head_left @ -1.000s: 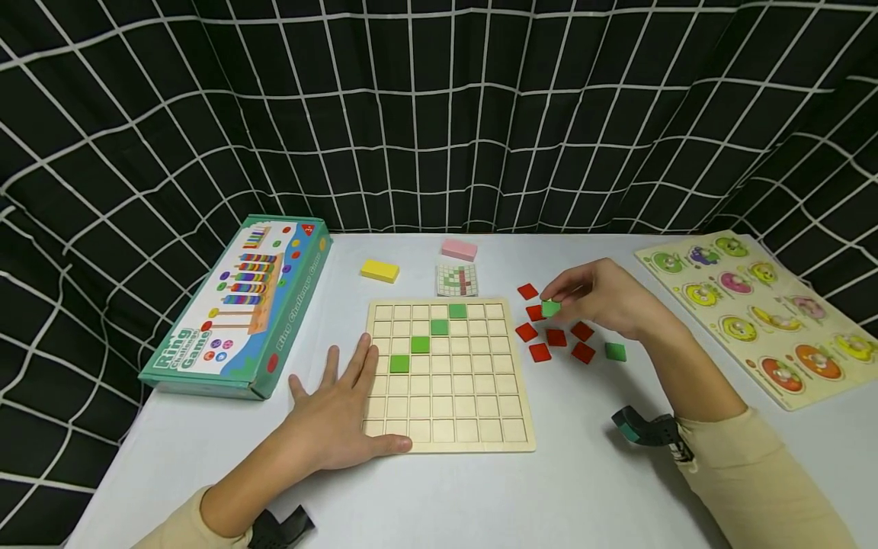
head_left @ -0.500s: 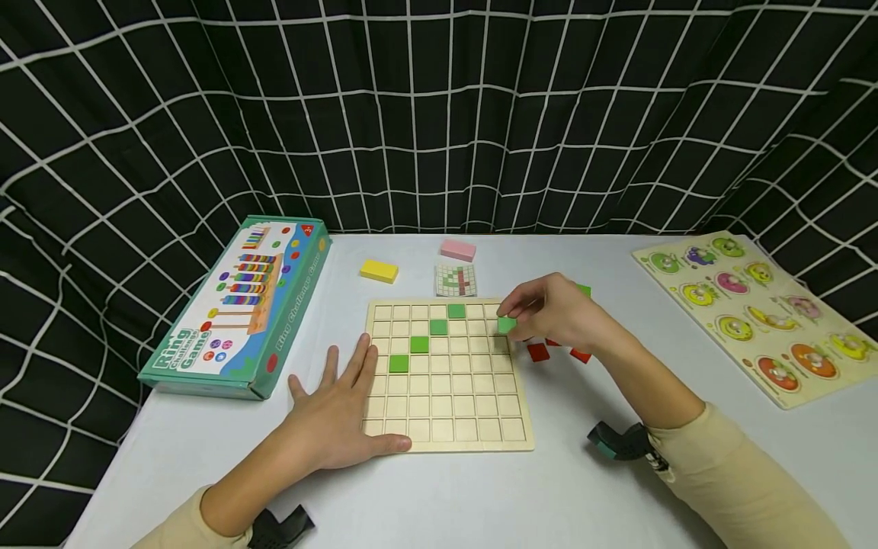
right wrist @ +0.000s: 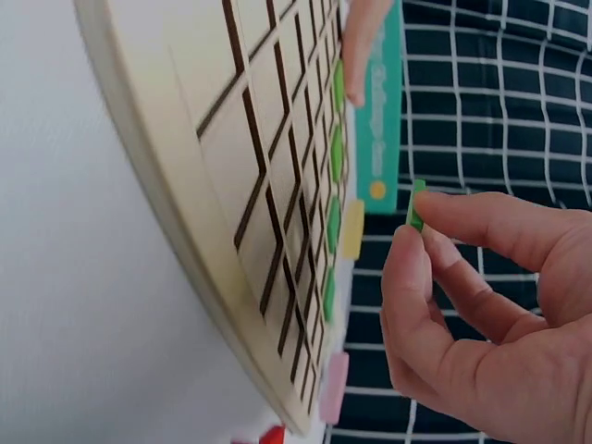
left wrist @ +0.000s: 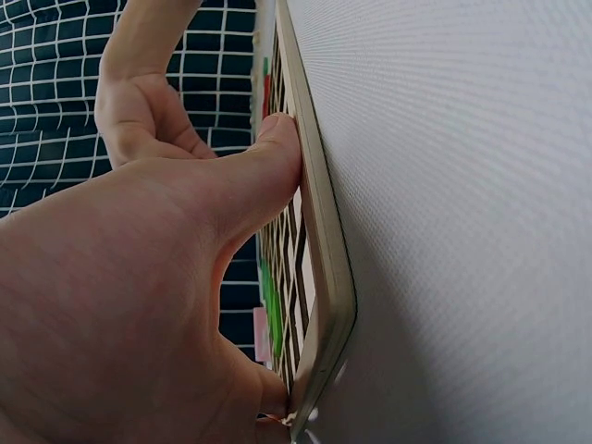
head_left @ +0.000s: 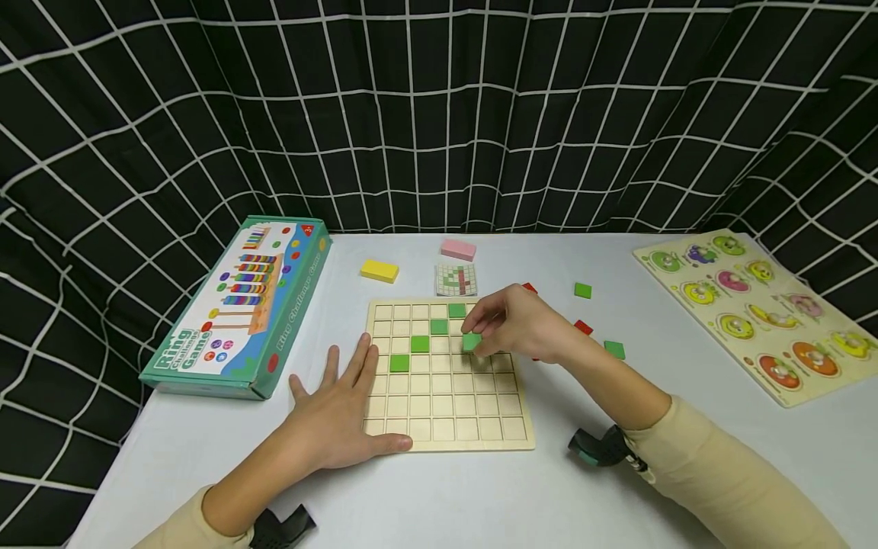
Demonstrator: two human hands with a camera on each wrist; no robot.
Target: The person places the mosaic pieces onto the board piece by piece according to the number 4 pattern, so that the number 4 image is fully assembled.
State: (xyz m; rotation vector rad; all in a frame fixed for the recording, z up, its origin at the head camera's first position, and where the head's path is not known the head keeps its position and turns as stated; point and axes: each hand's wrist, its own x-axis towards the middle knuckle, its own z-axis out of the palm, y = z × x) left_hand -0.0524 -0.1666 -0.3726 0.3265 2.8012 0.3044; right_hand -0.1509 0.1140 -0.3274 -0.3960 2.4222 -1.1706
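Head view: on a white table [head_left: 439, 499], a teal box [head_left: 236, 305] printed "Ring Challenge Game" is lying left of a square-celled wooden board [head_left: 455, 406]. The left hand [head_left: 336, 427], fingers extended, is resting on the board's left edge; the right hand [head_left: 517, 328] is pinching one thin green tile [head_left: 470, 342] above the board's right half. Four flat green tiles [head_left: 420, 345] are occupying diagonal cells; two loose green tiles [head_left: 583, 290] are lying farther right.

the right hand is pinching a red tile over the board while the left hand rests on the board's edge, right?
Not quite: the tile that the right hand pinches over the board is green, as the head view shows. The left hand does rest on the board's edge.
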